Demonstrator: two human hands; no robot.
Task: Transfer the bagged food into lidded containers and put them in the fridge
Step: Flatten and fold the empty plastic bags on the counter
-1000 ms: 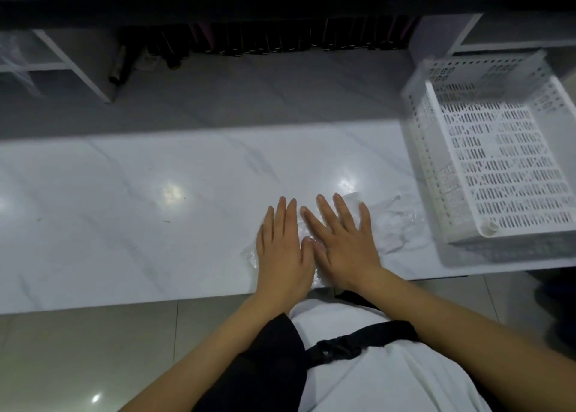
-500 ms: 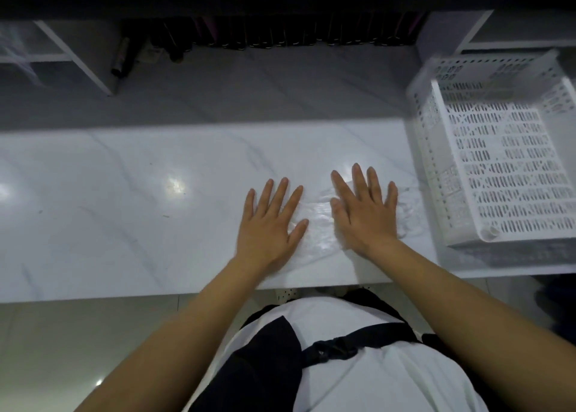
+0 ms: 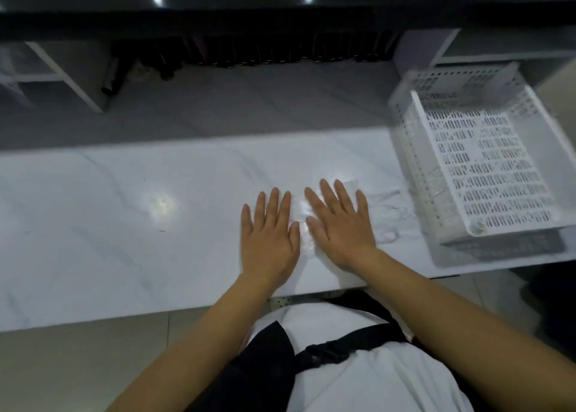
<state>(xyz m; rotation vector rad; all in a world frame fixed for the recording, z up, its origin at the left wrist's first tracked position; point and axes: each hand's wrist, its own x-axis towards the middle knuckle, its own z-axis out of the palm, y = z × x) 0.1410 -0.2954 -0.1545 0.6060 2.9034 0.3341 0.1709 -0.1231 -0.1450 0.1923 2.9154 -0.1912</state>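
Observation:
A clear, empty plastic bag (image 3: 385, 207) lies flat and crumpled on the white marble counter (image 3: 124, 224), near its front edge. My left hand (image 3: 269, 238) rests palm down on the bag's left part, fingers spread. My right hand (image 3: 341, 224) lies palm down just beside it, over the bag's middle. Both hands press flat and grip nothing. The bag's right end sticks out toward the basket. No food or lidded container is in view.
A white perforated plastic basket (image 3: 414, 174), empty, stands at the counter's right end. Behind the counter runs a lower grey shelf (image 3: 249, 106) with dark bottles along the back and white dividers at both sides. Tiled floor lies below the counter edge.
Both hands were apart half a second ago and have come back close together over the bag. The view has shifted a little.

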